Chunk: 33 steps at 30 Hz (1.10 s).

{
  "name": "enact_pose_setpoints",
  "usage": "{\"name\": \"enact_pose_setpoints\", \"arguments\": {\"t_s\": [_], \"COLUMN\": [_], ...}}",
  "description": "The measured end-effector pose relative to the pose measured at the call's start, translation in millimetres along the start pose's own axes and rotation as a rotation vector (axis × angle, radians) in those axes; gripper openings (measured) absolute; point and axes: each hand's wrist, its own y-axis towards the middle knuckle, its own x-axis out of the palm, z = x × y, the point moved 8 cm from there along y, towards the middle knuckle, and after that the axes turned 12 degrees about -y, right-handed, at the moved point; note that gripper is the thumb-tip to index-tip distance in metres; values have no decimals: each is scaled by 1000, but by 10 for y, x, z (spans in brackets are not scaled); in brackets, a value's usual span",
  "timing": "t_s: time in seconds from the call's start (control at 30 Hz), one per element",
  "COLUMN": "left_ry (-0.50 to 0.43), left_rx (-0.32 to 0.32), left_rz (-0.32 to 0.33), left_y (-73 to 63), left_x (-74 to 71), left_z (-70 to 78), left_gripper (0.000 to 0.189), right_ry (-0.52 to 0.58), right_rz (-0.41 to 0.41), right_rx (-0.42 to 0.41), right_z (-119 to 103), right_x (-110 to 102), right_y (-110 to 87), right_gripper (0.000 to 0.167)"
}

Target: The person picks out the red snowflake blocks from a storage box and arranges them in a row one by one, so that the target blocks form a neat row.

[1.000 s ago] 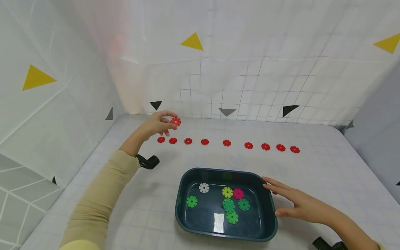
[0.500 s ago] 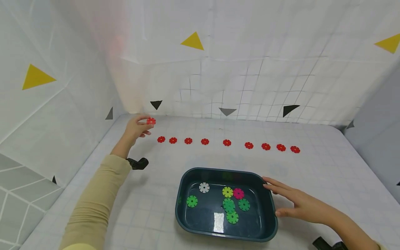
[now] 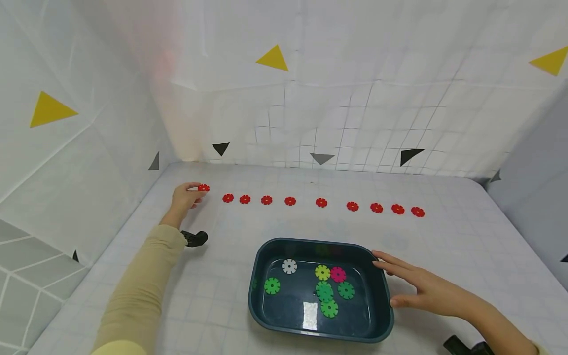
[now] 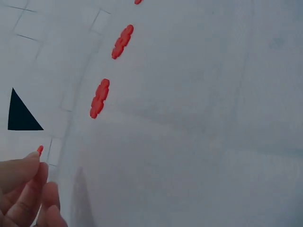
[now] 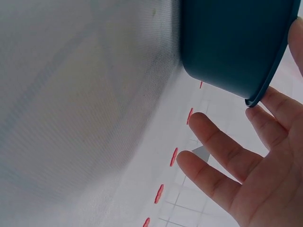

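Note:
My left hand pinches a red notched plastic disc between thumb and fingers, at the left end of a row of similar discs. Only a sliver of that held disc shows in the left wrist view. The closest disc in the row lies flat just to its right. My right hand rests with extended fingers against the right rim of a dark teal plastic tub. In the right wrist view, fingertips touch the tub's edge while other fingers spread apart from it.
Several red discs stretch across the table in a line behind the tub. Inside the tub lie a white disc, a yellow one, a pink one and several green ones. White sheeted walls stand behind and beside the table.
My left hand has carried the red disc leftward past the row's end, then lowered it toward the table and closer to me. My right hand and the tub have stayed put.

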Motion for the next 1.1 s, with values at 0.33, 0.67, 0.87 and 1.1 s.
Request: {"name": "enact_pose_setpoints", "arguments": {"t_s": [0.33, 0.67, 0.87, 1.1], "left_ry": [42, 106, 260, 374], "left_rx": [-32, 4, 40, 63], "left_rz": [39, 60, 47, 35], "left_y": [125, 174, 107, 52], "left_x": [-23, -17, 19, 86], "left_z": [-237, -263, -172, -115], "left_gripper": [49, 46, 44, 44], "right_ry": [-8, -1, -19, -27], "right_rz": [-4, -2, -5, -2], "right_rx": [1, 0, -1, 1], "right_z": [18, 12, 12, 18], "right_x": [16, 13, 8, 9], "right_y": [0, 1, -4, -9], "right_gripper": [68, 68, 68, 68]}}
